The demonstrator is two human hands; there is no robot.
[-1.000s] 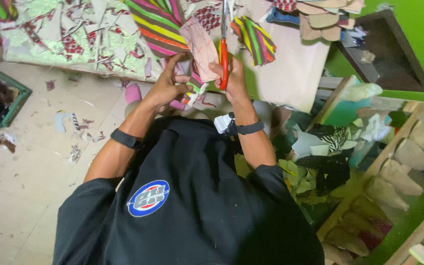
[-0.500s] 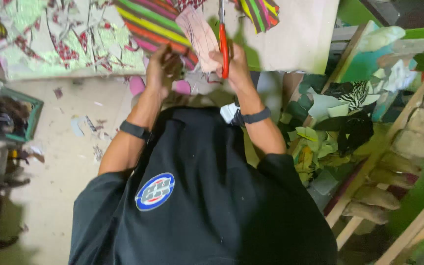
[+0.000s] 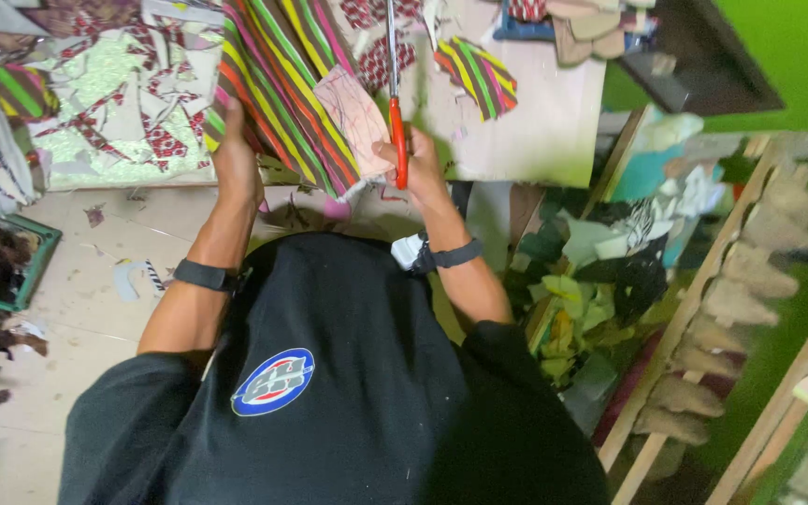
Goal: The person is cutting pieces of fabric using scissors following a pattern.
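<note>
At table's near edge, seen from above past a black shirt (image 3: 329,374): held striped cloth (image 3: 278,84) in left hand (image 3: 236,154), fingers closed round its lower left border. Gripped orange-handled scissors (image 3: 395,103) in right hand (image 3: 413,164), fist closed on the handles, blades pointed away up the table (image 3: 535,122); could not tell whether blades stood apart or together. Pressed a pink pattern (image 3: 353,112) flat against the cloth, just left of the scissors and touching the right thumb. Draped partly over the tabletop, partly off its near edge, between both hands. Wore dark bands on both wrists. Noted a striped scrap (image 3: 476,70) beyond the scissors, printed offcuts (image 3: 114,103) to the left, shoe lasts (image 3: 750,271) on a wooden rack to the right. Judged the pattern loosely held, by the thumb alone, so liable to slide on the cloth and spoil any outline. Judged the overhanging cloth liable to sag and bunch near the blades, and the left fingers close enough to be nicked should the scissors wander leftward.
</note>
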